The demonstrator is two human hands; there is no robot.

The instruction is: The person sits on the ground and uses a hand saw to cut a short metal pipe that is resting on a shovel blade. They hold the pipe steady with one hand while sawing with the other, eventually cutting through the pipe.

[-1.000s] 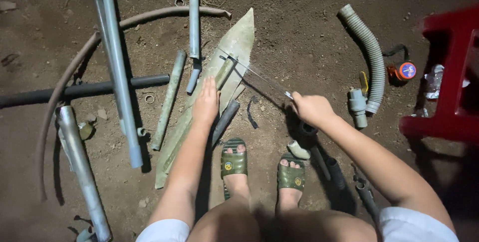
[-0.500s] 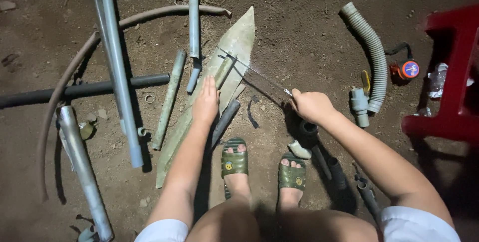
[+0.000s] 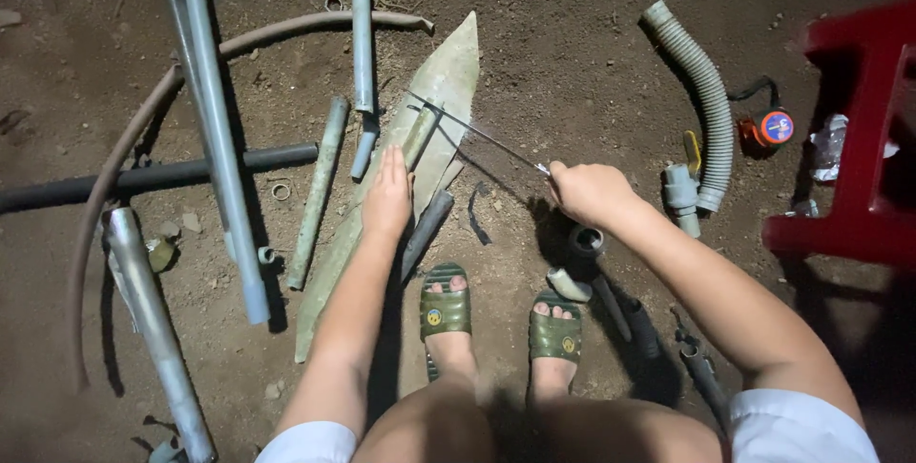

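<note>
I look down at dirt ground between my knees. My left hand (image 3: 388,198) presses a short grey pipe piece (image 3: 420,135) flat onto a long pointed greenish slab (image 3: 456,72). My right hand (image 3: 587,191) grips the handle end of a thin hacksaw blade (image 3: 477,134), which runs up and left across the pipe piece just beyond my left fingertips. My feet in green sandals (image 3: 445,308) rest just below the slab.
Several grey pipes (image 3: 215,129) lie at the left, with a dark pipe (image 3: 143,177) and a curved hose (image 3: 143,119). A corrugated hose (image 3: 706,100), a valve fitting (image 3: 681,191) and a small round orange thing (image 3: 768,127) lie right. A red plastic stool (image 3: 859,138) stands at the far right.
My right hand has moved slightly with the saw blade across the pipe piece. My left hand stays pressed on the pipe.
</note>
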